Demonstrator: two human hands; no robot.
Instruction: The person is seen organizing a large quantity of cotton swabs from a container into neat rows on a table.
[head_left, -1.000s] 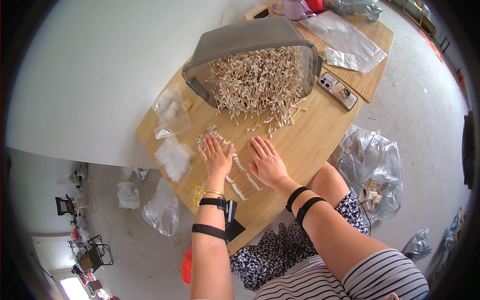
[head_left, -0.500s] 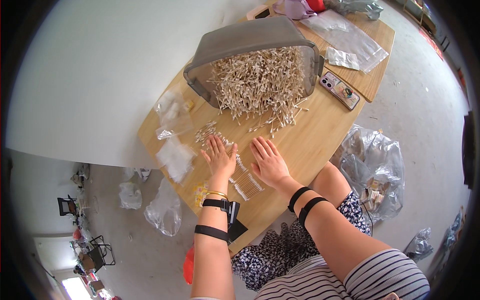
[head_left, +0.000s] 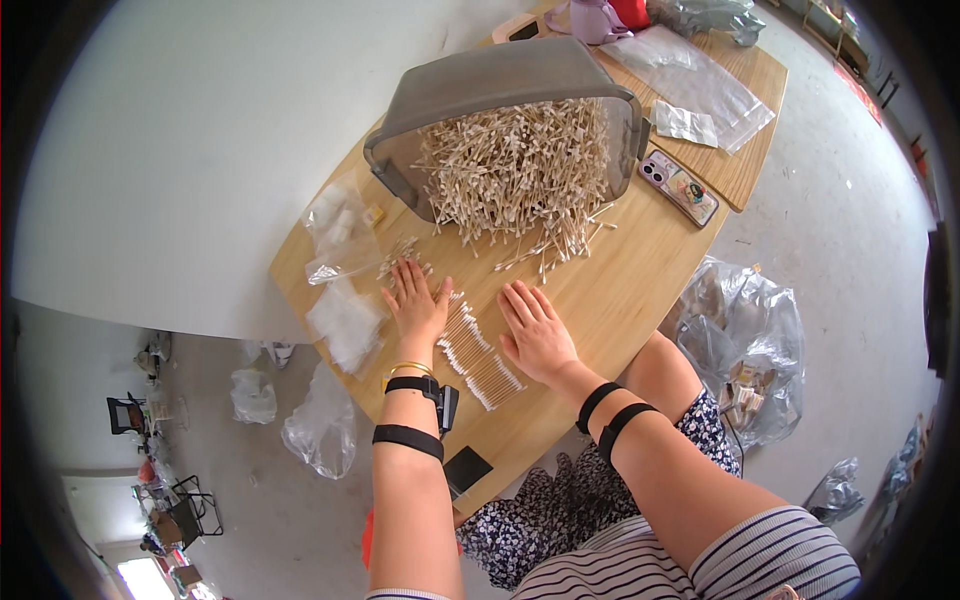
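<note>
A row of cotton swabs [head_left: 476, 352] lies side by side on the wooden table, between my two hands. My left hand [head_left: 418, 308] rests with spread fingers at the left of the row, its fingertips over a small loose cluster of swabs [head_left: 402, 256]. Flat and with fingers stretched out, my right hand [head_left: 538, 332] lies to the right of the row, holding nothing. Beyond both hands, a grey plastic bin [head_left: 500, 75] is tipped on its side with its mouth toward me. A big heap of cotton swabs [head_left: 520, 170] fills it and spills onto the table.
Clear plastic bags [head_left: 345, 325] lie at the table's left edge. A phone [head_left: 680, 187] sits right of the bin, near a large clear bag [head_left: 690, 80]. By my left forearm is a small black flat object [head_left: 467, 470]. On the floor at right stands a filled plastic bag [head_left: 745, 350].
My left hand has moved left, off the row and onto the loose cluster, uncovering more of the lined-up swabs. My right hand has hardly moved.
</note>
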